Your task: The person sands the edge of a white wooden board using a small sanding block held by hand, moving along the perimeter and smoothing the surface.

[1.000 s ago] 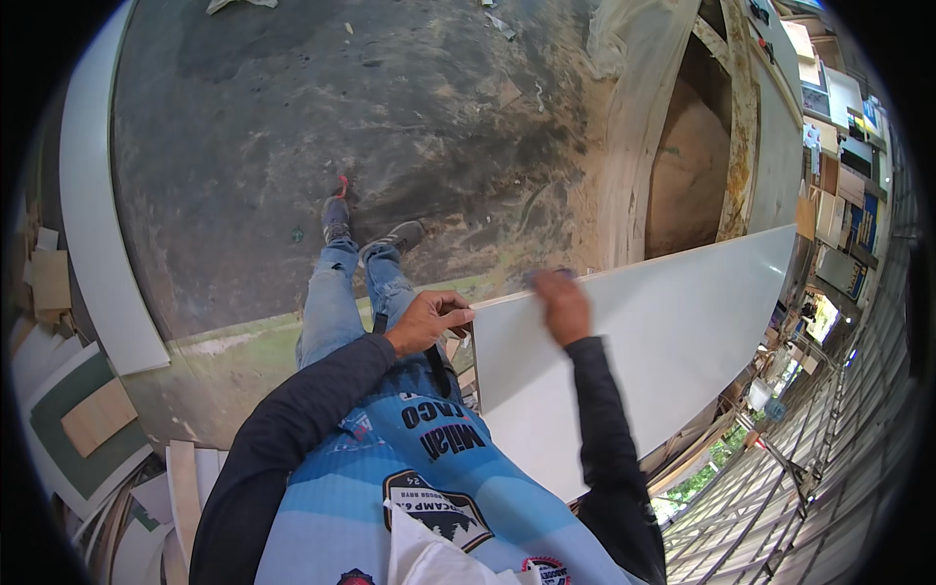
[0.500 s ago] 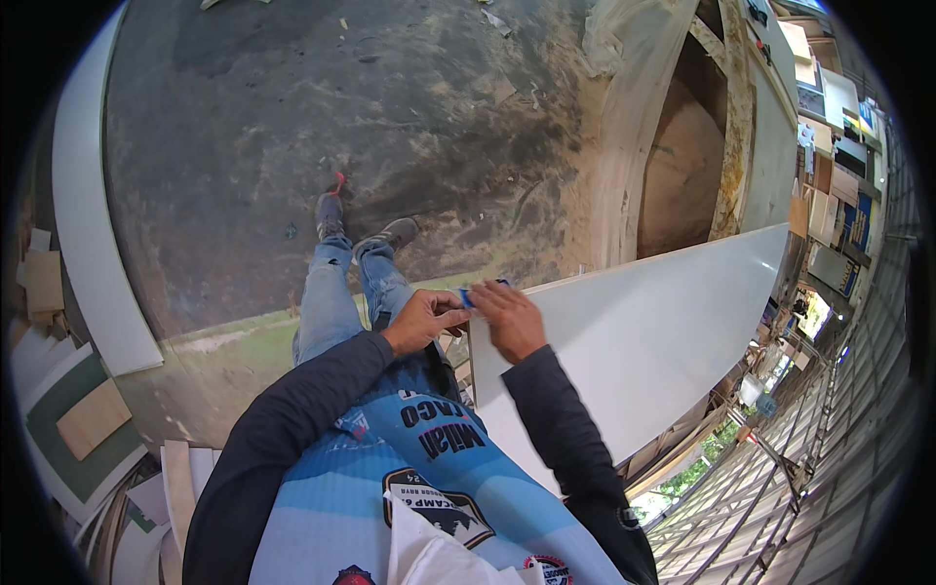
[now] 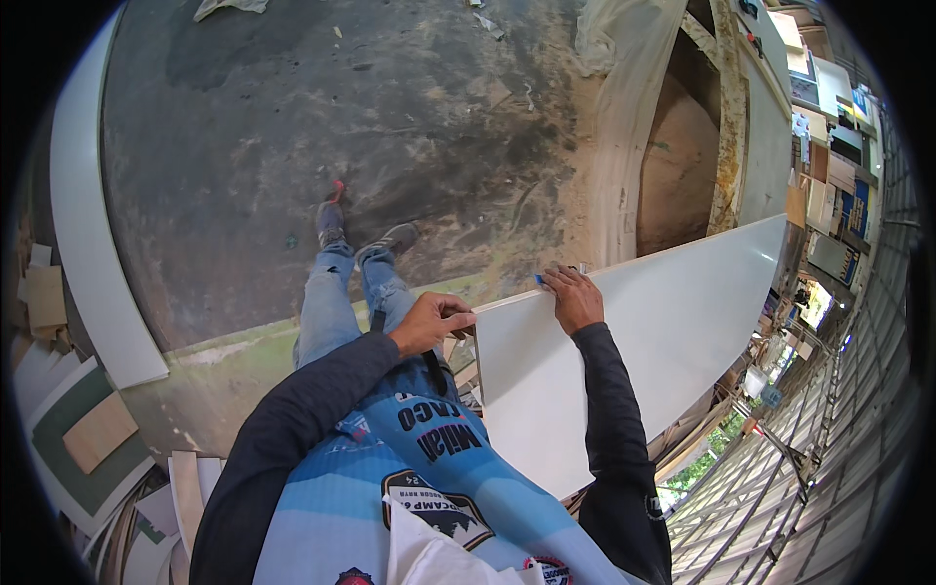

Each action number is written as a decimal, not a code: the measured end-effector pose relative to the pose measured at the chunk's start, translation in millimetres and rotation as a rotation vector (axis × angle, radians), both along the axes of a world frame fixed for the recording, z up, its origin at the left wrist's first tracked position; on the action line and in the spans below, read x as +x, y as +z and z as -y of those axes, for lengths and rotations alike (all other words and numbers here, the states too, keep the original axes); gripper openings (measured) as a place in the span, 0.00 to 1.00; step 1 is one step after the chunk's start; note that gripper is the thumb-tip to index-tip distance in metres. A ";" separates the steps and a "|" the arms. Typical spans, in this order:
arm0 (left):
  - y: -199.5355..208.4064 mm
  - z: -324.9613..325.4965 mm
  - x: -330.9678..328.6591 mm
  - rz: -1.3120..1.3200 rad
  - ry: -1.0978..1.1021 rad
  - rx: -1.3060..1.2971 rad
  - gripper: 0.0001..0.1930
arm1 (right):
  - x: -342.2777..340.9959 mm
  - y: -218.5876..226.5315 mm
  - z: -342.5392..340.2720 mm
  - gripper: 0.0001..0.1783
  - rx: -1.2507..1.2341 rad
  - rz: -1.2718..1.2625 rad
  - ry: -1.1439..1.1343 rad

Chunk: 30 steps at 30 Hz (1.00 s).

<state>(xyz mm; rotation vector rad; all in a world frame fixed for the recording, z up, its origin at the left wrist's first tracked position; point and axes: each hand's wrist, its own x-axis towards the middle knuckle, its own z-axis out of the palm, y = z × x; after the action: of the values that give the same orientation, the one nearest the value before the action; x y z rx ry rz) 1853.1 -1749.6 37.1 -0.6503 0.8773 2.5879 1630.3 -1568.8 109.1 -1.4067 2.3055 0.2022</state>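
A long white board (image 3: 624, 331) stretches from my middle off to the right, its thin upper edge toward the floor. My left hand (image 3: 429, 325) is closed at the board's near left corner, thumb and fingers pinched on it. Farther along the same edge, my right hand (image 3: 575, 298) is closed with its fingertips over the edge and its palm above the white face. A small blue piece (image 3: 540, 281) shows at those fingertips, resting against the edge. Most of it is hidden by the fingers, so its kind cannot be made out.
Beyond the board stands a worn frame (image 3: 729, 146) with an open cavity. Another long white panel (image 3: 83, 205) lies at the left. Wood and board offcuts (image 3: 100, 432) are piled at lower left. Stacked panels (image 3: 834, 210) line the right side. Scraps lie on the dark, dusty surface (image 3: 390, 107).
My right hand has slid rightward along the board's edge with the blue piece, away from the corner and my left hand. The left hand has stayed at the corner.
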 end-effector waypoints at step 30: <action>-6.4 8.5 -2.1 -0.053 -0.064 -0.035 0.11 | 15.7 -3.4 5.3 0.19 0.002 0.109 -0.100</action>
<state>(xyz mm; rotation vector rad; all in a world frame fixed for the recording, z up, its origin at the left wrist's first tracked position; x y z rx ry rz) 1851.0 -1758.0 30.7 -0.5564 0.9459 2.5489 1646.0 -1574.1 105.7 -1.2649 2.2785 0.0950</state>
